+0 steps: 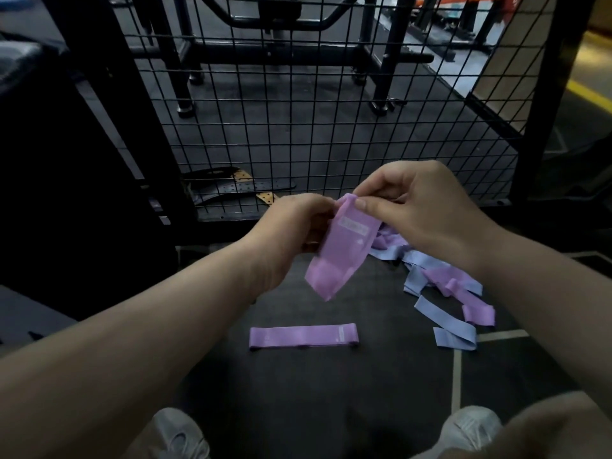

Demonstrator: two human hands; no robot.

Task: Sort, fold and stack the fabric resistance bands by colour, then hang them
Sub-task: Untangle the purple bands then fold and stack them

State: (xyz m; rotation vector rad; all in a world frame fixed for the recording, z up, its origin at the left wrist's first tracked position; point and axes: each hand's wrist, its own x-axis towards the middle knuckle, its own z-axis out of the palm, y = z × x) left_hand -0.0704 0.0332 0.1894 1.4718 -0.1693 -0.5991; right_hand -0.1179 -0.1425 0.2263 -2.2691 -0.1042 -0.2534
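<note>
The pink band (334,253) hangs in mid-air between both hands, above the dark floor (331,392), its lower end drooping. It looks light, soft and limp, so it should fold easily but won't hold a crease unless pressed. The right hand (417,207) pinches its top edge between thumb and fingertips; the left hand (298,226) curls round its left side. The best hold is probably the two end corners, layers aligned. Below lies a flat pink band (303,336). To the right sits a tangled heap (443,286) of blue and pink bands, wire mesh (298,127) beyond.

Place: gym | 12 o'clock: black steel exercise-machine frames (281,50) behind black wire mesh panel (308,134) | 6 o'clock: dark rubber flooring (331,392)
</note>
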